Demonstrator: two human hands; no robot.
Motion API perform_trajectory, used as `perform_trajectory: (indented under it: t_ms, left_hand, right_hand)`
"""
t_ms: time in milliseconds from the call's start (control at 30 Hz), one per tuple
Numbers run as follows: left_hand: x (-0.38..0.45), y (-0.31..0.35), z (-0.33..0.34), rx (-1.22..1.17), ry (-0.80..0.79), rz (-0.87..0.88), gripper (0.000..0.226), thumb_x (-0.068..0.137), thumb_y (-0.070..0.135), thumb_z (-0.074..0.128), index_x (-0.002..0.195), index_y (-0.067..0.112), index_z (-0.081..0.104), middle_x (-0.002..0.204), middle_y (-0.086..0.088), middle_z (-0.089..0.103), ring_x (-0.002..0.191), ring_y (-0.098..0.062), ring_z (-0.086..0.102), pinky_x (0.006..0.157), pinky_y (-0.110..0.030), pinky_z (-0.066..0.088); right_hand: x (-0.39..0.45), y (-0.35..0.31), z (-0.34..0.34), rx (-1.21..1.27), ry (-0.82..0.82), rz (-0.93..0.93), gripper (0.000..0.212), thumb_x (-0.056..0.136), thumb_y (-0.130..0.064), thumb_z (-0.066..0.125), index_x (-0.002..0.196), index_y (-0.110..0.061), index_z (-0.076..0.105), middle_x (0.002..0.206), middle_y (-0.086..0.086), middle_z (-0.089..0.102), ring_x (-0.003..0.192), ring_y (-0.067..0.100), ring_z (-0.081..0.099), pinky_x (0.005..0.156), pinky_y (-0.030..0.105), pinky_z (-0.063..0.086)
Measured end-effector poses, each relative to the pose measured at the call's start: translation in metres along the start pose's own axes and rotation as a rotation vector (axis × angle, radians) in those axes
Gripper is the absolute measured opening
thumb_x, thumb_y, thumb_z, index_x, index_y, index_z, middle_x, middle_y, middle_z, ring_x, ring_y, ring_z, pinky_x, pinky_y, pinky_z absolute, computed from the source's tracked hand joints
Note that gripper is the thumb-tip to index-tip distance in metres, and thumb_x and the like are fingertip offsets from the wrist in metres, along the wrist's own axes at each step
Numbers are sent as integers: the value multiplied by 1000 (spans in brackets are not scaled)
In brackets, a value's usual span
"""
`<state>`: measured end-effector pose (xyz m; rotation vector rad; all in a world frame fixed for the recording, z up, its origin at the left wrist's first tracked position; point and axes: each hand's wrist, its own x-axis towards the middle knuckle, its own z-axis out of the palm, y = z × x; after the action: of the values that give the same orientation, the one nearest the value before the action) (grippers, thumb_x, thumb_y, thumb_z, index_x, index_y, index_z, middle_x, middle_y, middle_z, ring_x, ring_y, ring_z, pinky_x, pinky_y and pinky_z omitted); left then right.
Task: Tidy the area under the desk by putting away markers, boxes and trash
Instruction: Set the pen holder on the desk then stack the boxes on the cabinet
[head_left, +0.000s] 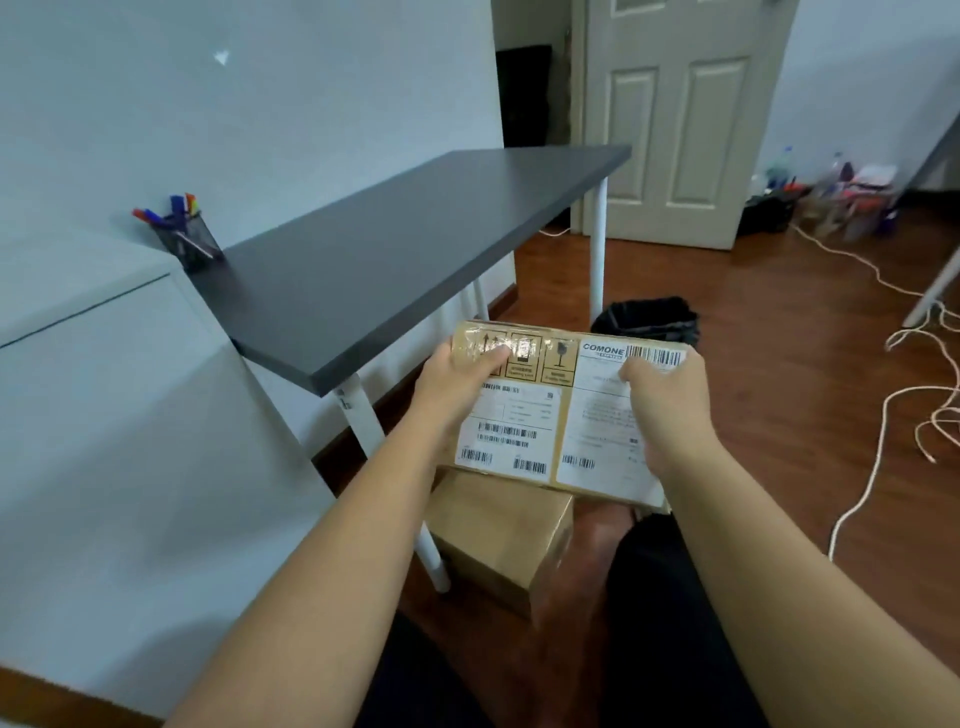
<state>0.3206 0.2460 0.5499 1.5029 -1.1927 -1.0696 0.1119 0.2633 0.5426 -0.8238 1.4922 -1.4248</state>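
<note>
Two hands grip one parcel: my left hand (457, 384) clamps the left edge of the labelled box (561, 415), thumb on top over the handling symbols, and my right hand (670, 410) clamps the right edge the same way, thumb near the barcode. I hold the box clear of the floor, flat side up, its long axis running left to right between my palms, so neither hand is nearer than the other. The desk (415, 249) lies ahead and to my left, its bare dark top higher than the box, and I judge the next move turns on lifting up and leftward to reach it, if that is where boxes go. Directly below my hands sits a second box (498, 540), plain brown, on the wood floor beside a white desk leg, so I count two boxes in all. One black bin (647, 319) stands just beyond the held box, near another leg. One mesh pen cup (189, 241) rests at the desk's far left corner, holding several markers (176, 208); I cannot count them exactly.
</note>
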Motion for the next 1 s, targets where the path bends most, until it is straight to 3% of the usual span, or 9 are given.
perform_trajectory:
  t_ms: [67, 133, 233, 333, 467, 633, 733, 900, 1000]
  left_hand:
    - [-7, 25, 1, -52, 29, 73, 56, 65, 57, 79, 113, 33, 61, 101, 5, 77, 91, -17, 76, 86, -47, 60]
    - [-16, 52, -2, -85, 68, 167, 49, 68, 57, 78, 109, 37, 60, 103, 5, 76, 92, -17, 76, 83, -47, 61]
    - [-33, 92, -14, -132, 118, 313, 46, 67, 60, 77, 104, 39, 60, 103, 5, 76, 94, -20, 75, 84, -49, 60]
    - [-55, 126, -38, -146, 216, 462, 50, 70, 58, 78, 110, 36, 59, 105, 6, 75, 97, -17, 73, 87, -47, 59]
    - [-90, 149, -82, -42, 467, 628, 50, 82, 51, 73, 124, 29, 55, 107, 12, 71, 101, -8, 68, 88, -34, 57]
    - [-125, 148, -156, 75, 816, 682, 63, 77, 66, 68, 130, 35, 52, 112, 16, 69, 107, -8, 65, 92, -40, 56]
    - [-146, 141, -200, 62, 997, 696, 62, 79, 60, 71, 132, 35, 51, 115, 17, 68, 106, -2, 64, 91, -34, 55]
    - [-164, 118, -266, 67, 1196, 663, 60, 79, 60, 71, 131, 41, 49, 117, 22, 65, 112, -2, 61, 95, -34, 52]
    - [-166, 102, -301, 79, 1255, 568, 69, 79, 61, 70, 140, 40, 44, 128, 16, 62, 119, -9, 58, 100, -40, 49]
  right_hand:
    - [-14, -24, -5, -20, 24, -80, 52, 70, -34, 56, 120, -32, 46, 110, -7, 66, 89, 21, 69, 78, 49, 58]
    - [-31, -48, -8, -15, 32, -163, 74, 70, -36, 56, 139, -35, 30, 124, -9, 60, 99, 19, 66, 83, 48, 57]
    - [-53, -84, -6, 32, 42, -305, 84, 74, -32, 56, 148, -38, 16, 135, -8, 53, 111, 18, 58, 92, 47, 51]
    - [-74, -112, 6, 114, 23, -427, 84, 75, -26, 55, 148, -38, 17, 134, -8, 53, 112, 15, 57, 93, 49, 51]
    - [-100, -139, 40, 249, -132, -505, 79, 81, -10, 53, 145, -47, 22, 114, -16, 61, 96, 10, 66, 79, 45, 59]
    - [-130, -160, 109, 336, -358, -577, 73, 85, -3, 51, 143, -42, 29, 114, -14, 62, 102, 11, 65, 81, 41, 59]
    - [-151, -166, 160, 367, -509, -597, 71, 88, -2, 50, 144, -40, 29, 114, -16, 61, 103, 10, 64, 81, 39, 59]
    - [-178, -164, 248, 358, -734, -586, 69, 87, -2, 49, 145, -36, 29, 119, -17, 57, 109, 11, 60, 92, 44, 54]
    - [-189, -154, 293, 283, -828, -592, 70, 89, -4, 49, 148, -32, 25, 120, -19, 54, 107, 1, 55, 95, 36, 49]
